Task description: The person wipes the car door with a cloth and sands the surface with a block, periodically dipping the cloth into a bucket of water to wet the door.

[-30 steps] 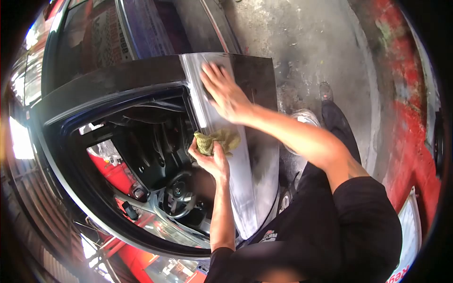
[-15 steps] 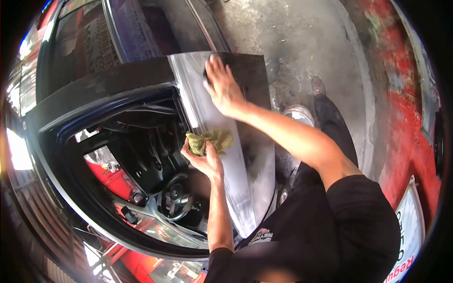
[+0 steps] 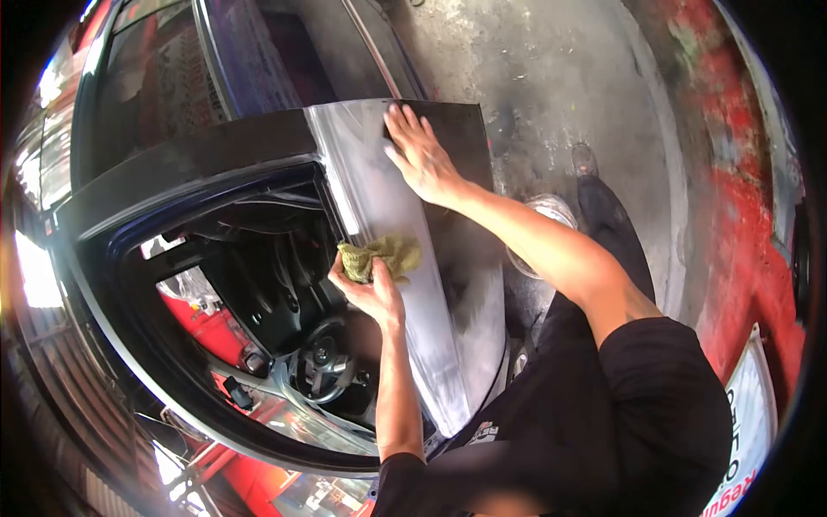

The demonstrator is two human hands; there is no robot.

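My left hand [image 3: 375,297] grips a crumpled yellow-green cloth [image 3: 383,257] at the window-sill edge of a car door [image 3: 413,332]. Higher up the same door, my right hand [image 3: 424,164] lies flat with its fingers stretched out, close to the panel's far edge. A dark sliver shows beside its fingers; what lies under the palm is hidden. The door skin is dull grey with a paler, silvery band along the sill and a darker patch toward its lower side.
Through the window opening show the steering wheel [image 3: 323,358] and dark interior. A bucket [image 3: 551,209] stands on the concrete floor [image 3: 534,95], partly behind my right forearm. My shoe [image 3: 584,158] is beyond it. A lettered banner [image 3: 748,422] is at lower right.
My right hand has shifted slightly to the right and down over the door panel. My left hand keeps the cloth in nearly the same place.
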